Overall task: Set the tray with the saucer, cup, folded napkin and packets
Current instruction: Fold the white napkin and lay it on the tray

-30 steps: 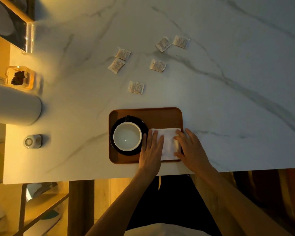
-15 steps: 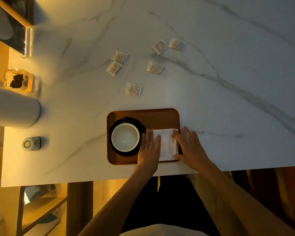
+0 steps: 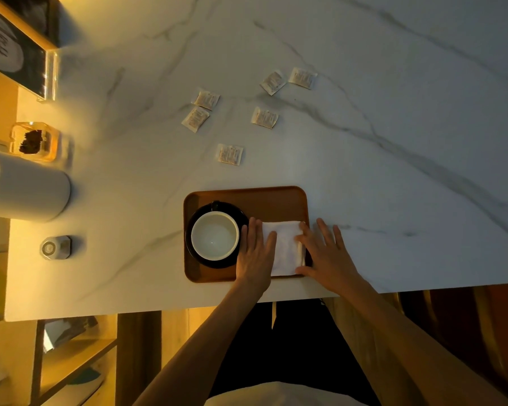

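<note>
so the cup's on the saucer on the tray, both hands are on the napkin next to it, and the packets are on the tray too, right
Not the packets: the head view shows all six on the table beyond the tray. The rest holds: cup on saucer on the tray, left hand and right hand on the napkin beside it.

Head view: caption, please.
Left hand and right hand touch folded napkin on tray beside cup and saucer; six packets lie beyond.
</note>
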### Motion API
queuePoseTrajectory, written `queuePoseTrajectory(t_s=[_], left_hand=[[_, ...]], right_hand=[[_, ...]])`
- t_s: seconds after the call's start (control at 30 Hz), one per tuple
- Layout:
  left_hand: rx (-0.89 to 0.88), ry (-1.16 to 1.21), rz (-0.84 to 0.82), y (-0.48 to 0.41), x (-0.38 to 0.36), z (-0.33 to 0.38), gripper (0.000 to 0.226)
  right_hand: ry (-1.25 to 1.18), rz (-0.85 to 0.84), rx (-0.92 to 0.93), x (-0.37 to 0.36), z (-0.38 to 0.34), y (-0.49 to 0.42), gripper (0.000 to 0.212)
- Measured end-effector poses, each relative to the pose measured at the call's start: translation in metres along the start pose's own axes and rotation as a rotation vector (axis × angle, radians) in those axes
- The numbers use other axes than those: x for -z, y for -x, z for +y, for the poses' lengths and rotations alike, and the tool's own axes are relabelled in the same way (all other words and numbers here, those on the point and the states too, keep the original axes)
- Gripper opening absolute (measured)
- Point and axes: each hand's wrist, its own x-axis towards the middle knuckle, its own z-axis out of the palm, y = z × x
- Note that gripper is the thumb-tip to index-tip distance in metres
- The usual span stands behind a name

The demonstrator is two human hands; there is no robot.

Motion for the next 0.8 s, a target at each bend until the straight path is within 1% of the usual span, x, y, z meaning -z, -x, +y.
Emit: queuePoseTrajectory(t_s=[0.07, 0.17, 0.37, 0.5, 0.6, 0.67, 0.7, 0.8], left_hand=[[-0.005, 0.002, 0.011, 0.000, -0.003, -0.002, 0.098], [-0.007, 0.021, 0.019, 0.001, -0.005, -0.003, 0.098], [0.013, -0.003, 0.000, 0.001, -0.003, 0.000, 0.104], [0.061, 0.024, -0.025, 0.006, -0.001, 0.008, 0.106], [0.066, 0.065, -0.013, 0.011, 0.002, 0.012, 0.107], [0.025, 0.124, 0.041, 0.018, 0.007, 0.014, 0.100], [-0.001, 0.175, 0.085, 0.023, 0.012, 0.015, 0.094], [-0.042, 0.331, 0.254, 0.038, 0.035, 0.013, 0.065]], right_hand=[[0.004, 0.039, 0.033, 0.002, 0.002, -0.001, 0.073], [0.037, -0.033, 0.043, 0.000, 0.004, -0.004, 0.064], [0.018, -0.033, 0.039, 0.001, 0.003, -0.003, 0.064], [0.014, -0.041, 0.001, -0.004, 0.002, -0.003, 0.073], [-0.027, -0.045, 0.037, -0.003, 0.003, -0.005, 0.066], [-0.104, -0.008, 0.066, 0.004, 0.005, -0.005, 0.053], [-0.150, 0.025, 0.070, 0.009, 0.007, -0.004, 0.047], [-0.300, 0.151, 0.030, 0.031, 0.016, 0.004, 0.038]])
